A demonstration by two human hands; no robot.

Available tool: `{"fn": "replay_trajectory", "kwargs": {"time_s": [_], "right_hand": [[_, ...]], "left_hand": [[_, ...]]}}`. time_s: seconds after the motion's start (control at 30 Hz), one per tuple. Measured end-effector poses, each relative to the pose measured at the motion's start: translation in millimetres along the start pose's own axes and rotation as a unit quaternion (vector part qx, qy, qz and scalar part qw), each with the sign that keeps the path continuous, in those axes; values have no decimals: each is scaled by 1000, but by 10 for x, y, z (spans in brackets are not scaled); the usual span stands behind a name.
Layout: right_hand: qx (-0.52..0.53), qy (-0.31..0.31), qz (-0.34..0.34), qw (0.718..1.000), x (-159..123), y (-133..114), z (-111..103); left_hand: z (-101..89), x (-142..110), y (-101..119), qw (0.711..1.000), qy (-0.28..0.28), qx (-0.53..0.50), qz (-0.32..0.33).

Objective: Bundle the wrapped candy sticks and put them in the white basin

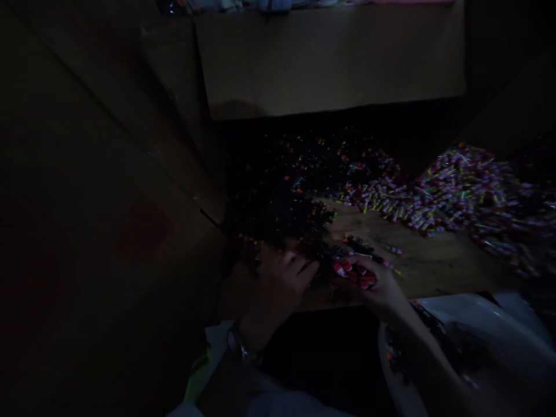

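Observation:
The view is very dark. In my right hand (380, 286) is a bundle of small slim tubes (356, 275), its glossy red ends facing left; my fingers are wrapped round it. My left hand (289, 281), with a watch on the wrist, is just left of the bundle, low over the table. Its fingers are curled beside a heap of small black pieces (319, 214), and what they hold, if anything, is lost in shadow. A few loose tubes (393, 249) lie beyond my right hand on the wooden tabletop (434, 260).
A large pile of striped tubes (456, 185) spreads across the right side. Cardboard (330, 58) stands along the back, and a tall dark panel (108, 202) rises at left. Below my right forearm sits a white basin (469, 307) with dark pieces inside.

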State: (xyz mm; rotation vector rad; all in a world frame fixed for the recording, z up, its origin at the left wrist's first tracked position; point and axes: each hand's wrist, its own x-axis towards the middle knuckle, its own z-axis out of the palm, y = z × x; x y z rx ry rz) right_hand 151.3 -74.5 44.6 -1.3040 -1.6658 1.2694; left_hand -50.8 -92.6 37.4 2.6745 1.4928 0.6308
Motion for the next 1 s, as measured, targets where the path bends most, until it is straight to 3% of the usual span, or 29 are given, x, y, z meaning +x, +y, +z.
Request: {"fn": "replay_trajectory", "kwargs": {"time_s": [0.27, 0.43, 0.67, 0.8, 0.9, 1.0], "right_hand": [[-49, -44, -7, 998, 18, -21, -75], [-134, -110, -49, 984, 31, 19, -185], [-174, -64, -55, 981, 107, 202, -181], [-165, -43, -38, 985, 204, 367, -320], [-189, 33, -15, 981, 285, 536, -584], [-196, 107, -14, 975, 361, 666, -843]], "left_hand": [[123, -32, 42, 995, 42, 47, 80], [224, -39, 100, 995, 36, 50, 81], [319, 56, 184, 993, 15, 68, 94], [349, 105, 131, 999, 38, 9, 36], [282, 49, -29, 989, 79, 11, -123], [166, -110, -249, 956, 89, 49, -277]]}}
